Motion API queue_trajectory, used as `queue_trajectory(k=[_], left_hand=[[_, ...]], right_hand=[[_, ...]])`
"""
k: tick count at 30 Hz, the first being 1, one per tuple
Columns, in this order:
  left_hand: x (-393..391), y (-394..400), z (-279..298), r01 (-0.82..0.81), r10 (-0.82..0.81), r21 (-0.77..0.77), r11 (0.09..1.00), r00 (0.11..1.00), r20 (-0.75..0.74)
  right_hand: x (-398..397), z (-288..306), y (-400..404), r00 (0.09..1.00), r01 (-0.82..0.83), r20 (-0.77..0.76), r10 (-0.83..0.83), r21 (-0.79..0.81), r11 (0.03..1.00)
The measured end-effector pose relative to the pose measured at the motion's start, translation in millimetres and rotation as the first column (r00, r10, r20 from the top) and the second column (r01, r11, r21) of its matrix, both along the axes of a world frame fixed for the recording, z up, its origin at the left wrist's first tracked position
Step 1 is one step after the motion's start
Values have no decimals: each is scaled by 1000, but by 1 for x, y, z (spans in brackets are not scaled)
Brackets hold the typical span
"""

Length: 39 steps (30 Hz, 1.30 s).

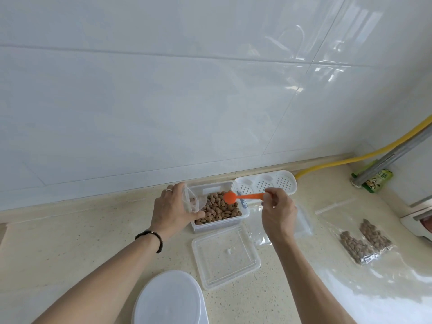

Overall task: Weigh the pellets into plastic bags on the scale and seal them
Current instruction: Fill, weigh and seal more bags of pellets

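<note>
A clear plastic box (pixel 243 217) full of brown pellets (pixel 222 205) stands on the counter by the wall. My left hand (pixel 171 206) holds a clear plastic bag (pixel 191 199) open at the box's left edge; a few pellets show inside it. My right hand (pixel 278 210) pinches the handle of an orange spoon (pixel 243 197), whose bowl hovers over the pellets. Two filled bags of pellets (pixel 367 240) lie at the right. A white oval object (pixel 168 300), possibly the scale, sits at the near edge.
The box's clear lid (pixel 225 258) lies in front of the box. A white perforated tray (pixel 266 183) sits behind my right hand. Empty clear bags (pixel 301 220) lie under and right of that hand. A yellow hose (pixel 350 160) and a green packet (pixel 377 181) are at the far right.
</note>
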<state>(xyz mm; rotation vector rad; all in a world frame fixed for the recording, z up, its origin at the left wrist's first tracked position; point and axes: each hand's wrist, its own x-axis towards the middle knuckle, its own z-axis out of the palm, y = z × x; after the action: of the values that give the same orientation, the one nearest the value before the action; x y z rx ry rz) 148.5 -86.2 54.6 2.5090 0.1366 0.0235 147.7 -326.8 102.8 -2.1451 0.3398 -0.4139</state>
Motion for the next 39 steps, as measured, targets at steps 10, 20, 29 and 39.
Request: queue_trajectory(k=[10,20,29,39], left_hand=[[-5,18,-3,-5,-1,93,996,998,67],[1,11,-2,37,-58,194,980,993,102],[6,-9,4,94,-111,235,967,992,61],[4,-24,14,75,-75,-56,996,997,-3]], right_hand=[[-4,-36,25,961,-106,-243,130,110,988],[-1,-23,1,961,212,-252,-111,420,882],[-1,20,-9,990,132,-109,-89,490,862],[-18,51,25,898,-377,191,396,-127,917]])
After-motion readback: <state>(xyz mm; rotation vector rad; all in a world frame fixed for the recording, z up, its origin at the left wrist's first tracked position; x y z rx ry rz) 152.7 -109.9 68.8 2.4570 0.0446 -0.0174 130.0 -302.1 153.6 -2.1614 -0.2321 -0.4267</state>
